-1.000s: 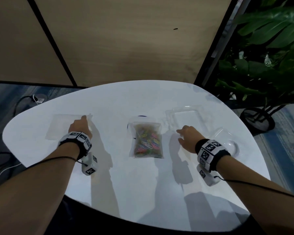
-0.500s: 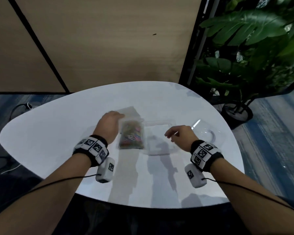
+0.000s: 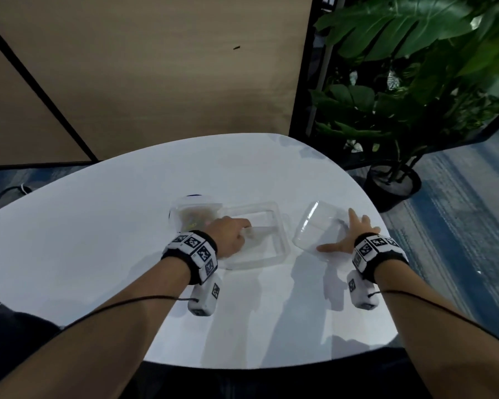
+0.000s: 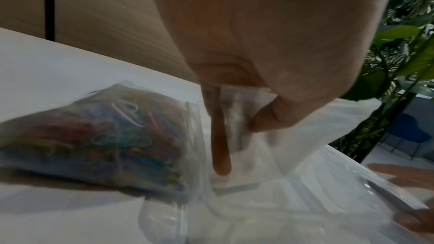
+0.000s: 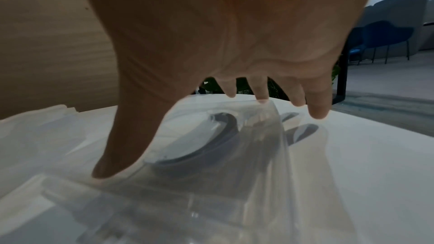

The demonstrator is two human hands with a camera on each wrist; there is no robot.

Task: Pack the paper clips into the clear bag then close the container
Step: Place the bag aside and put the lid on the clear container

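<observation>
A clear bag full of coloured paper clips (image 3: 192, 218) (image 4: 105, 136) lies on the white table (image 3: 98, 240). Just right of it stands an open clear container (image 3: 283, 243). My left hand (image 3: 247, 226) (image 4: 237, 133) hovers over the container and pinches a flat clear plastic piece (image 4: 317, 127) between thumb and fingers. Further right, a clear lid (image 3: 311, 226) (image 5: 211, 183) sits tilted. My right hand (image 3: 336, 231) (image 5: 183, 136) spreads over it with straight fingers, thumb on its near edge.
The table's right edge runs close behind the lid. A potted plant (image 3: 392, 182) stands on the floor beyond that edge. A wooden wall panel (image 3: 156, 82) rises behind the table. A dark round opening (image 3: 193, 195) shows behind the clip bag.
My left hand has moved right from beside the clip bag to above the container, with the clear piece in it. My right hand has shifted right onto the lid and spread its fingers.
</observation>
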